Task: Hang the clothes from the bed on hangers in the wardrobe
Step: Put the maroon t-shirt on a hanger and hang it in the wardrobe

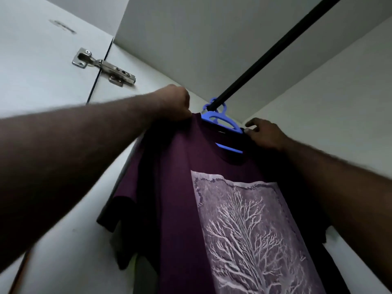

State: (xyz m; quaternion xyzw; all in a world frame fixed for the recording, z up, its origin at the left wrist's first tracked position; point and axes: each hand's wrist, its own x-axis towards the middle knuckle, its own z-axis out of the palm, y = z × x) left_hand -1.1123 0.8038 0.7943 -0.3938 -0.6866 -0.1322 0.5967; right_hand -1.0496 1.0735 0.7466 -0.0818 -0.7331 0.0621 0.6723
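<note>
Maroon T-shirt [169, 187] on blue hanger [224, 122], hooked over wardrobe rail [271, 52].

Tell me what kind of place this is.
Most likely the inside of a white-panelled wardrobe, seen from below: a black hanging rail runs overhead, a blue plastic hanger hooked on it carries a maroon tree-print T-shirt, and a silver metal door hinge sits at upper left.

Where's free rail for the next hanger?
The black rail is bare from the blue hanger up to the frame's top edge. Crowded around the hanger: left hand and right hand each grip a shoulder of the maroon T-shirt.
</note>
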